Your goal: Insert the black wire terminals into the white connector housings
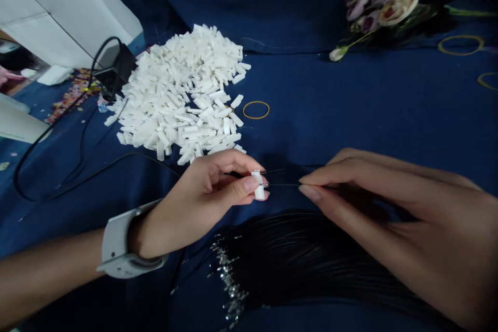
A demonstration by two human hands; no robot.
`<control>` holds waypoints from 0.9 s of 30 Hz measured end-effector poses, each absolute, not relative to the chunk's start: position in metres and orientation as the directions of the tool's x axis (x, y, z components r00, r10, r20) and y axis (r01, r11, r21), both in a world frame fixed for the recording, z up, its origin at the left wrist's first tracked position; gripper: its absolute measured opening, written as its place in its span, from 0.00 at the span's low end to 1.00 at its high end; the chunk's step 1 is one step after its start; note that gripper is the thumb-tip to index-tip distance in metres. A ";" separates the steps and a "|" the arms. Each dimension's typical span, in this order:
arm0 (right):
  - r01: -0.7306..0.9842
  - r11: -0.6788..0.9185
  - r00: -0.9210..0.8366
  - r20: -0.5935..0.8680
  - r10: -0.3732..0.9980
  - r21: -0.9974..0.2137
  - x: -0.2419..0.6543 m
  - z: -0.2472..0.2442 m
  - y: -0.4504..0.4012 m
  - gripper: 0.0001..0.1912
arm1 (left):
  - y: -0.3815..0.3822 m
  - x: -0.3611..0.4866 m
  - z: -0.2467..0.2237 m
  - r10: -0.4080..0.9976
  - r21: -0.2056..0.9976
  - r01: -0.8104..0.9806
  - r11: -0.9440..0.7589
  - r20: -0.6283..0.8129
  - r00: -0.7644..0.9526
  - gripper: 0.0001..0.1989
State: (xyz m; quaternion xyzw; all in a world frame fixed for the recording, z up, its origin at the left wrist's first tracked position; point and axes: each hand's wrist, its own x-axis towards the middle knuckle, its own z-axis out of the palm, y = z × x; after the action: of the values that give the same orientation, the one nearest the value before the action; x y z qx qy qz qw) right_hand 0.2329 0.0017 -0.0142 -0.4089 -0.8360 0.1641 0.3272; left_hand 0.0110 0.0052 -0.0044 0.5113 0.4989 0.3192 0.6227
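Observation:
My left hand (206, 199) pinches a small white plastic connector housing (258, 185) between thumb and fingers. A grey smartwatch (120, 244) sits on that wrist. My right hand (389, 218) holds a thin black wire (282, 184) between thumb and forefinger, its tip at the housing. Below my hands lies a bundle of black wires (303, 254) with silver crimped terminals at one end. A large heap of loose white connector housings (175, 96) lies just beyond my left hand.
Everything rests on a dark blue cloth (330, 93). A yellow rubber band (256, 110) lies beside the heap, with others (461, 45) at the far right. Artificial flowers (383, 10) lie at the back. A black adapter (115, 70) and its cable (97, 176) lie at the left.

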 end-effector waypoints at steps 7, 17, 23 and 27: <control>0.613 0.595 -0.422 0.422 0.802 -0.520 0.233 -0.017 0.004 0.07 | 0.002 0.011 -0.003 0.921 0.959 0.110 0.260 -0.280 0.270 0.01; 0.590 0.584 -0.433 0.392 0.811 -0.557 0.231 -0.017 0.006 0.06 | 0.003 0.013 -0.005 0.931 0.968 0.173 0.181 -0.225 0.287 0.02; 0.562 0.613 -0.490 0.374 0.788 -0.556 0.228 -0.016 0.004 0.07 | -0.001 0.014 -0.007 0.948 0.971 0.228 0.076 -0.141 0.286 0.01; 0.505 0.683 -0.593 0.363 0.719 -0.528 0.228 -0.017 0.003 0.06 | -0.002 0.016 -0.005 0.949 0.956 0.291 0.034 -0.122 0.290 0.01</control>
State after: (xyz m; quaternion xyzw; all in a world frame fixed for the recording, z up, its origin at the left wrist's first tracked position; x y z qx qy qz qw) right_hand 0.2279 0.0027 -0.0167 -0.3508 -0.8723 0.1882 0.2840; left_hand 0.0157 -0.0022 -0.0052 0.6170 0.5027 0.3201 0.5140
